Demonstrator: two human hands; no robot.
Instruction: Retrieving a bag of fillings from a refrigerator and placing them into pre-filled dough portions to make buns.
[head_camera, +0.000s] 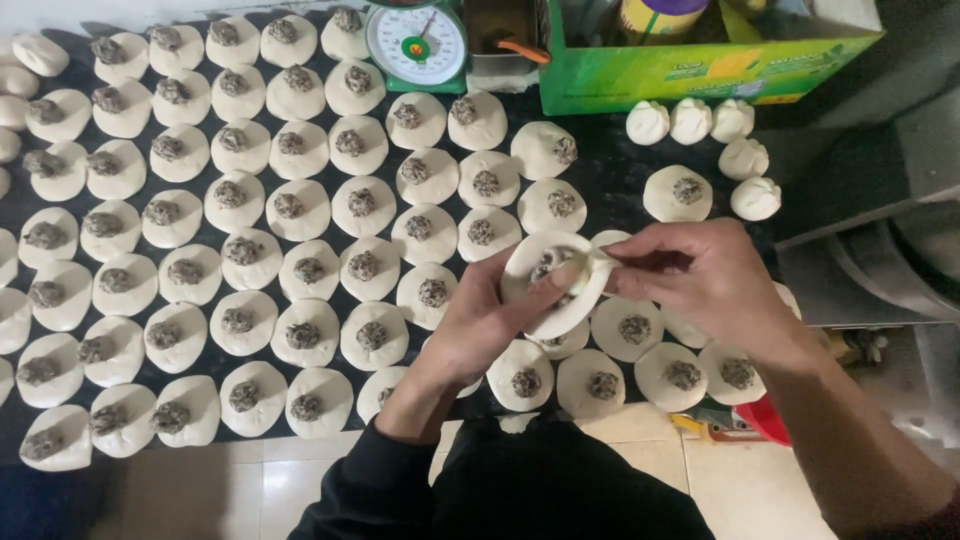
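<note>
Rows of filled rounds (240, 320) cover the dark tabletop (600, 165), spaced so they don't stick. Left hand (480, 325) cups one wrapper (555, 285) from below, filling up; right hand (700, 275) has its grip pinched on the rim, pleating. Closed buns (690, 120) sit far right.

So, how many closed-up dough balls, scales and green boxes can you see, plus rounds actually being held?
Closed dough balls: 5
Kitchen scale: 1
Green box: 1
Dough round held in left hand, pinched by right hand: 1
Total: 8
</note>
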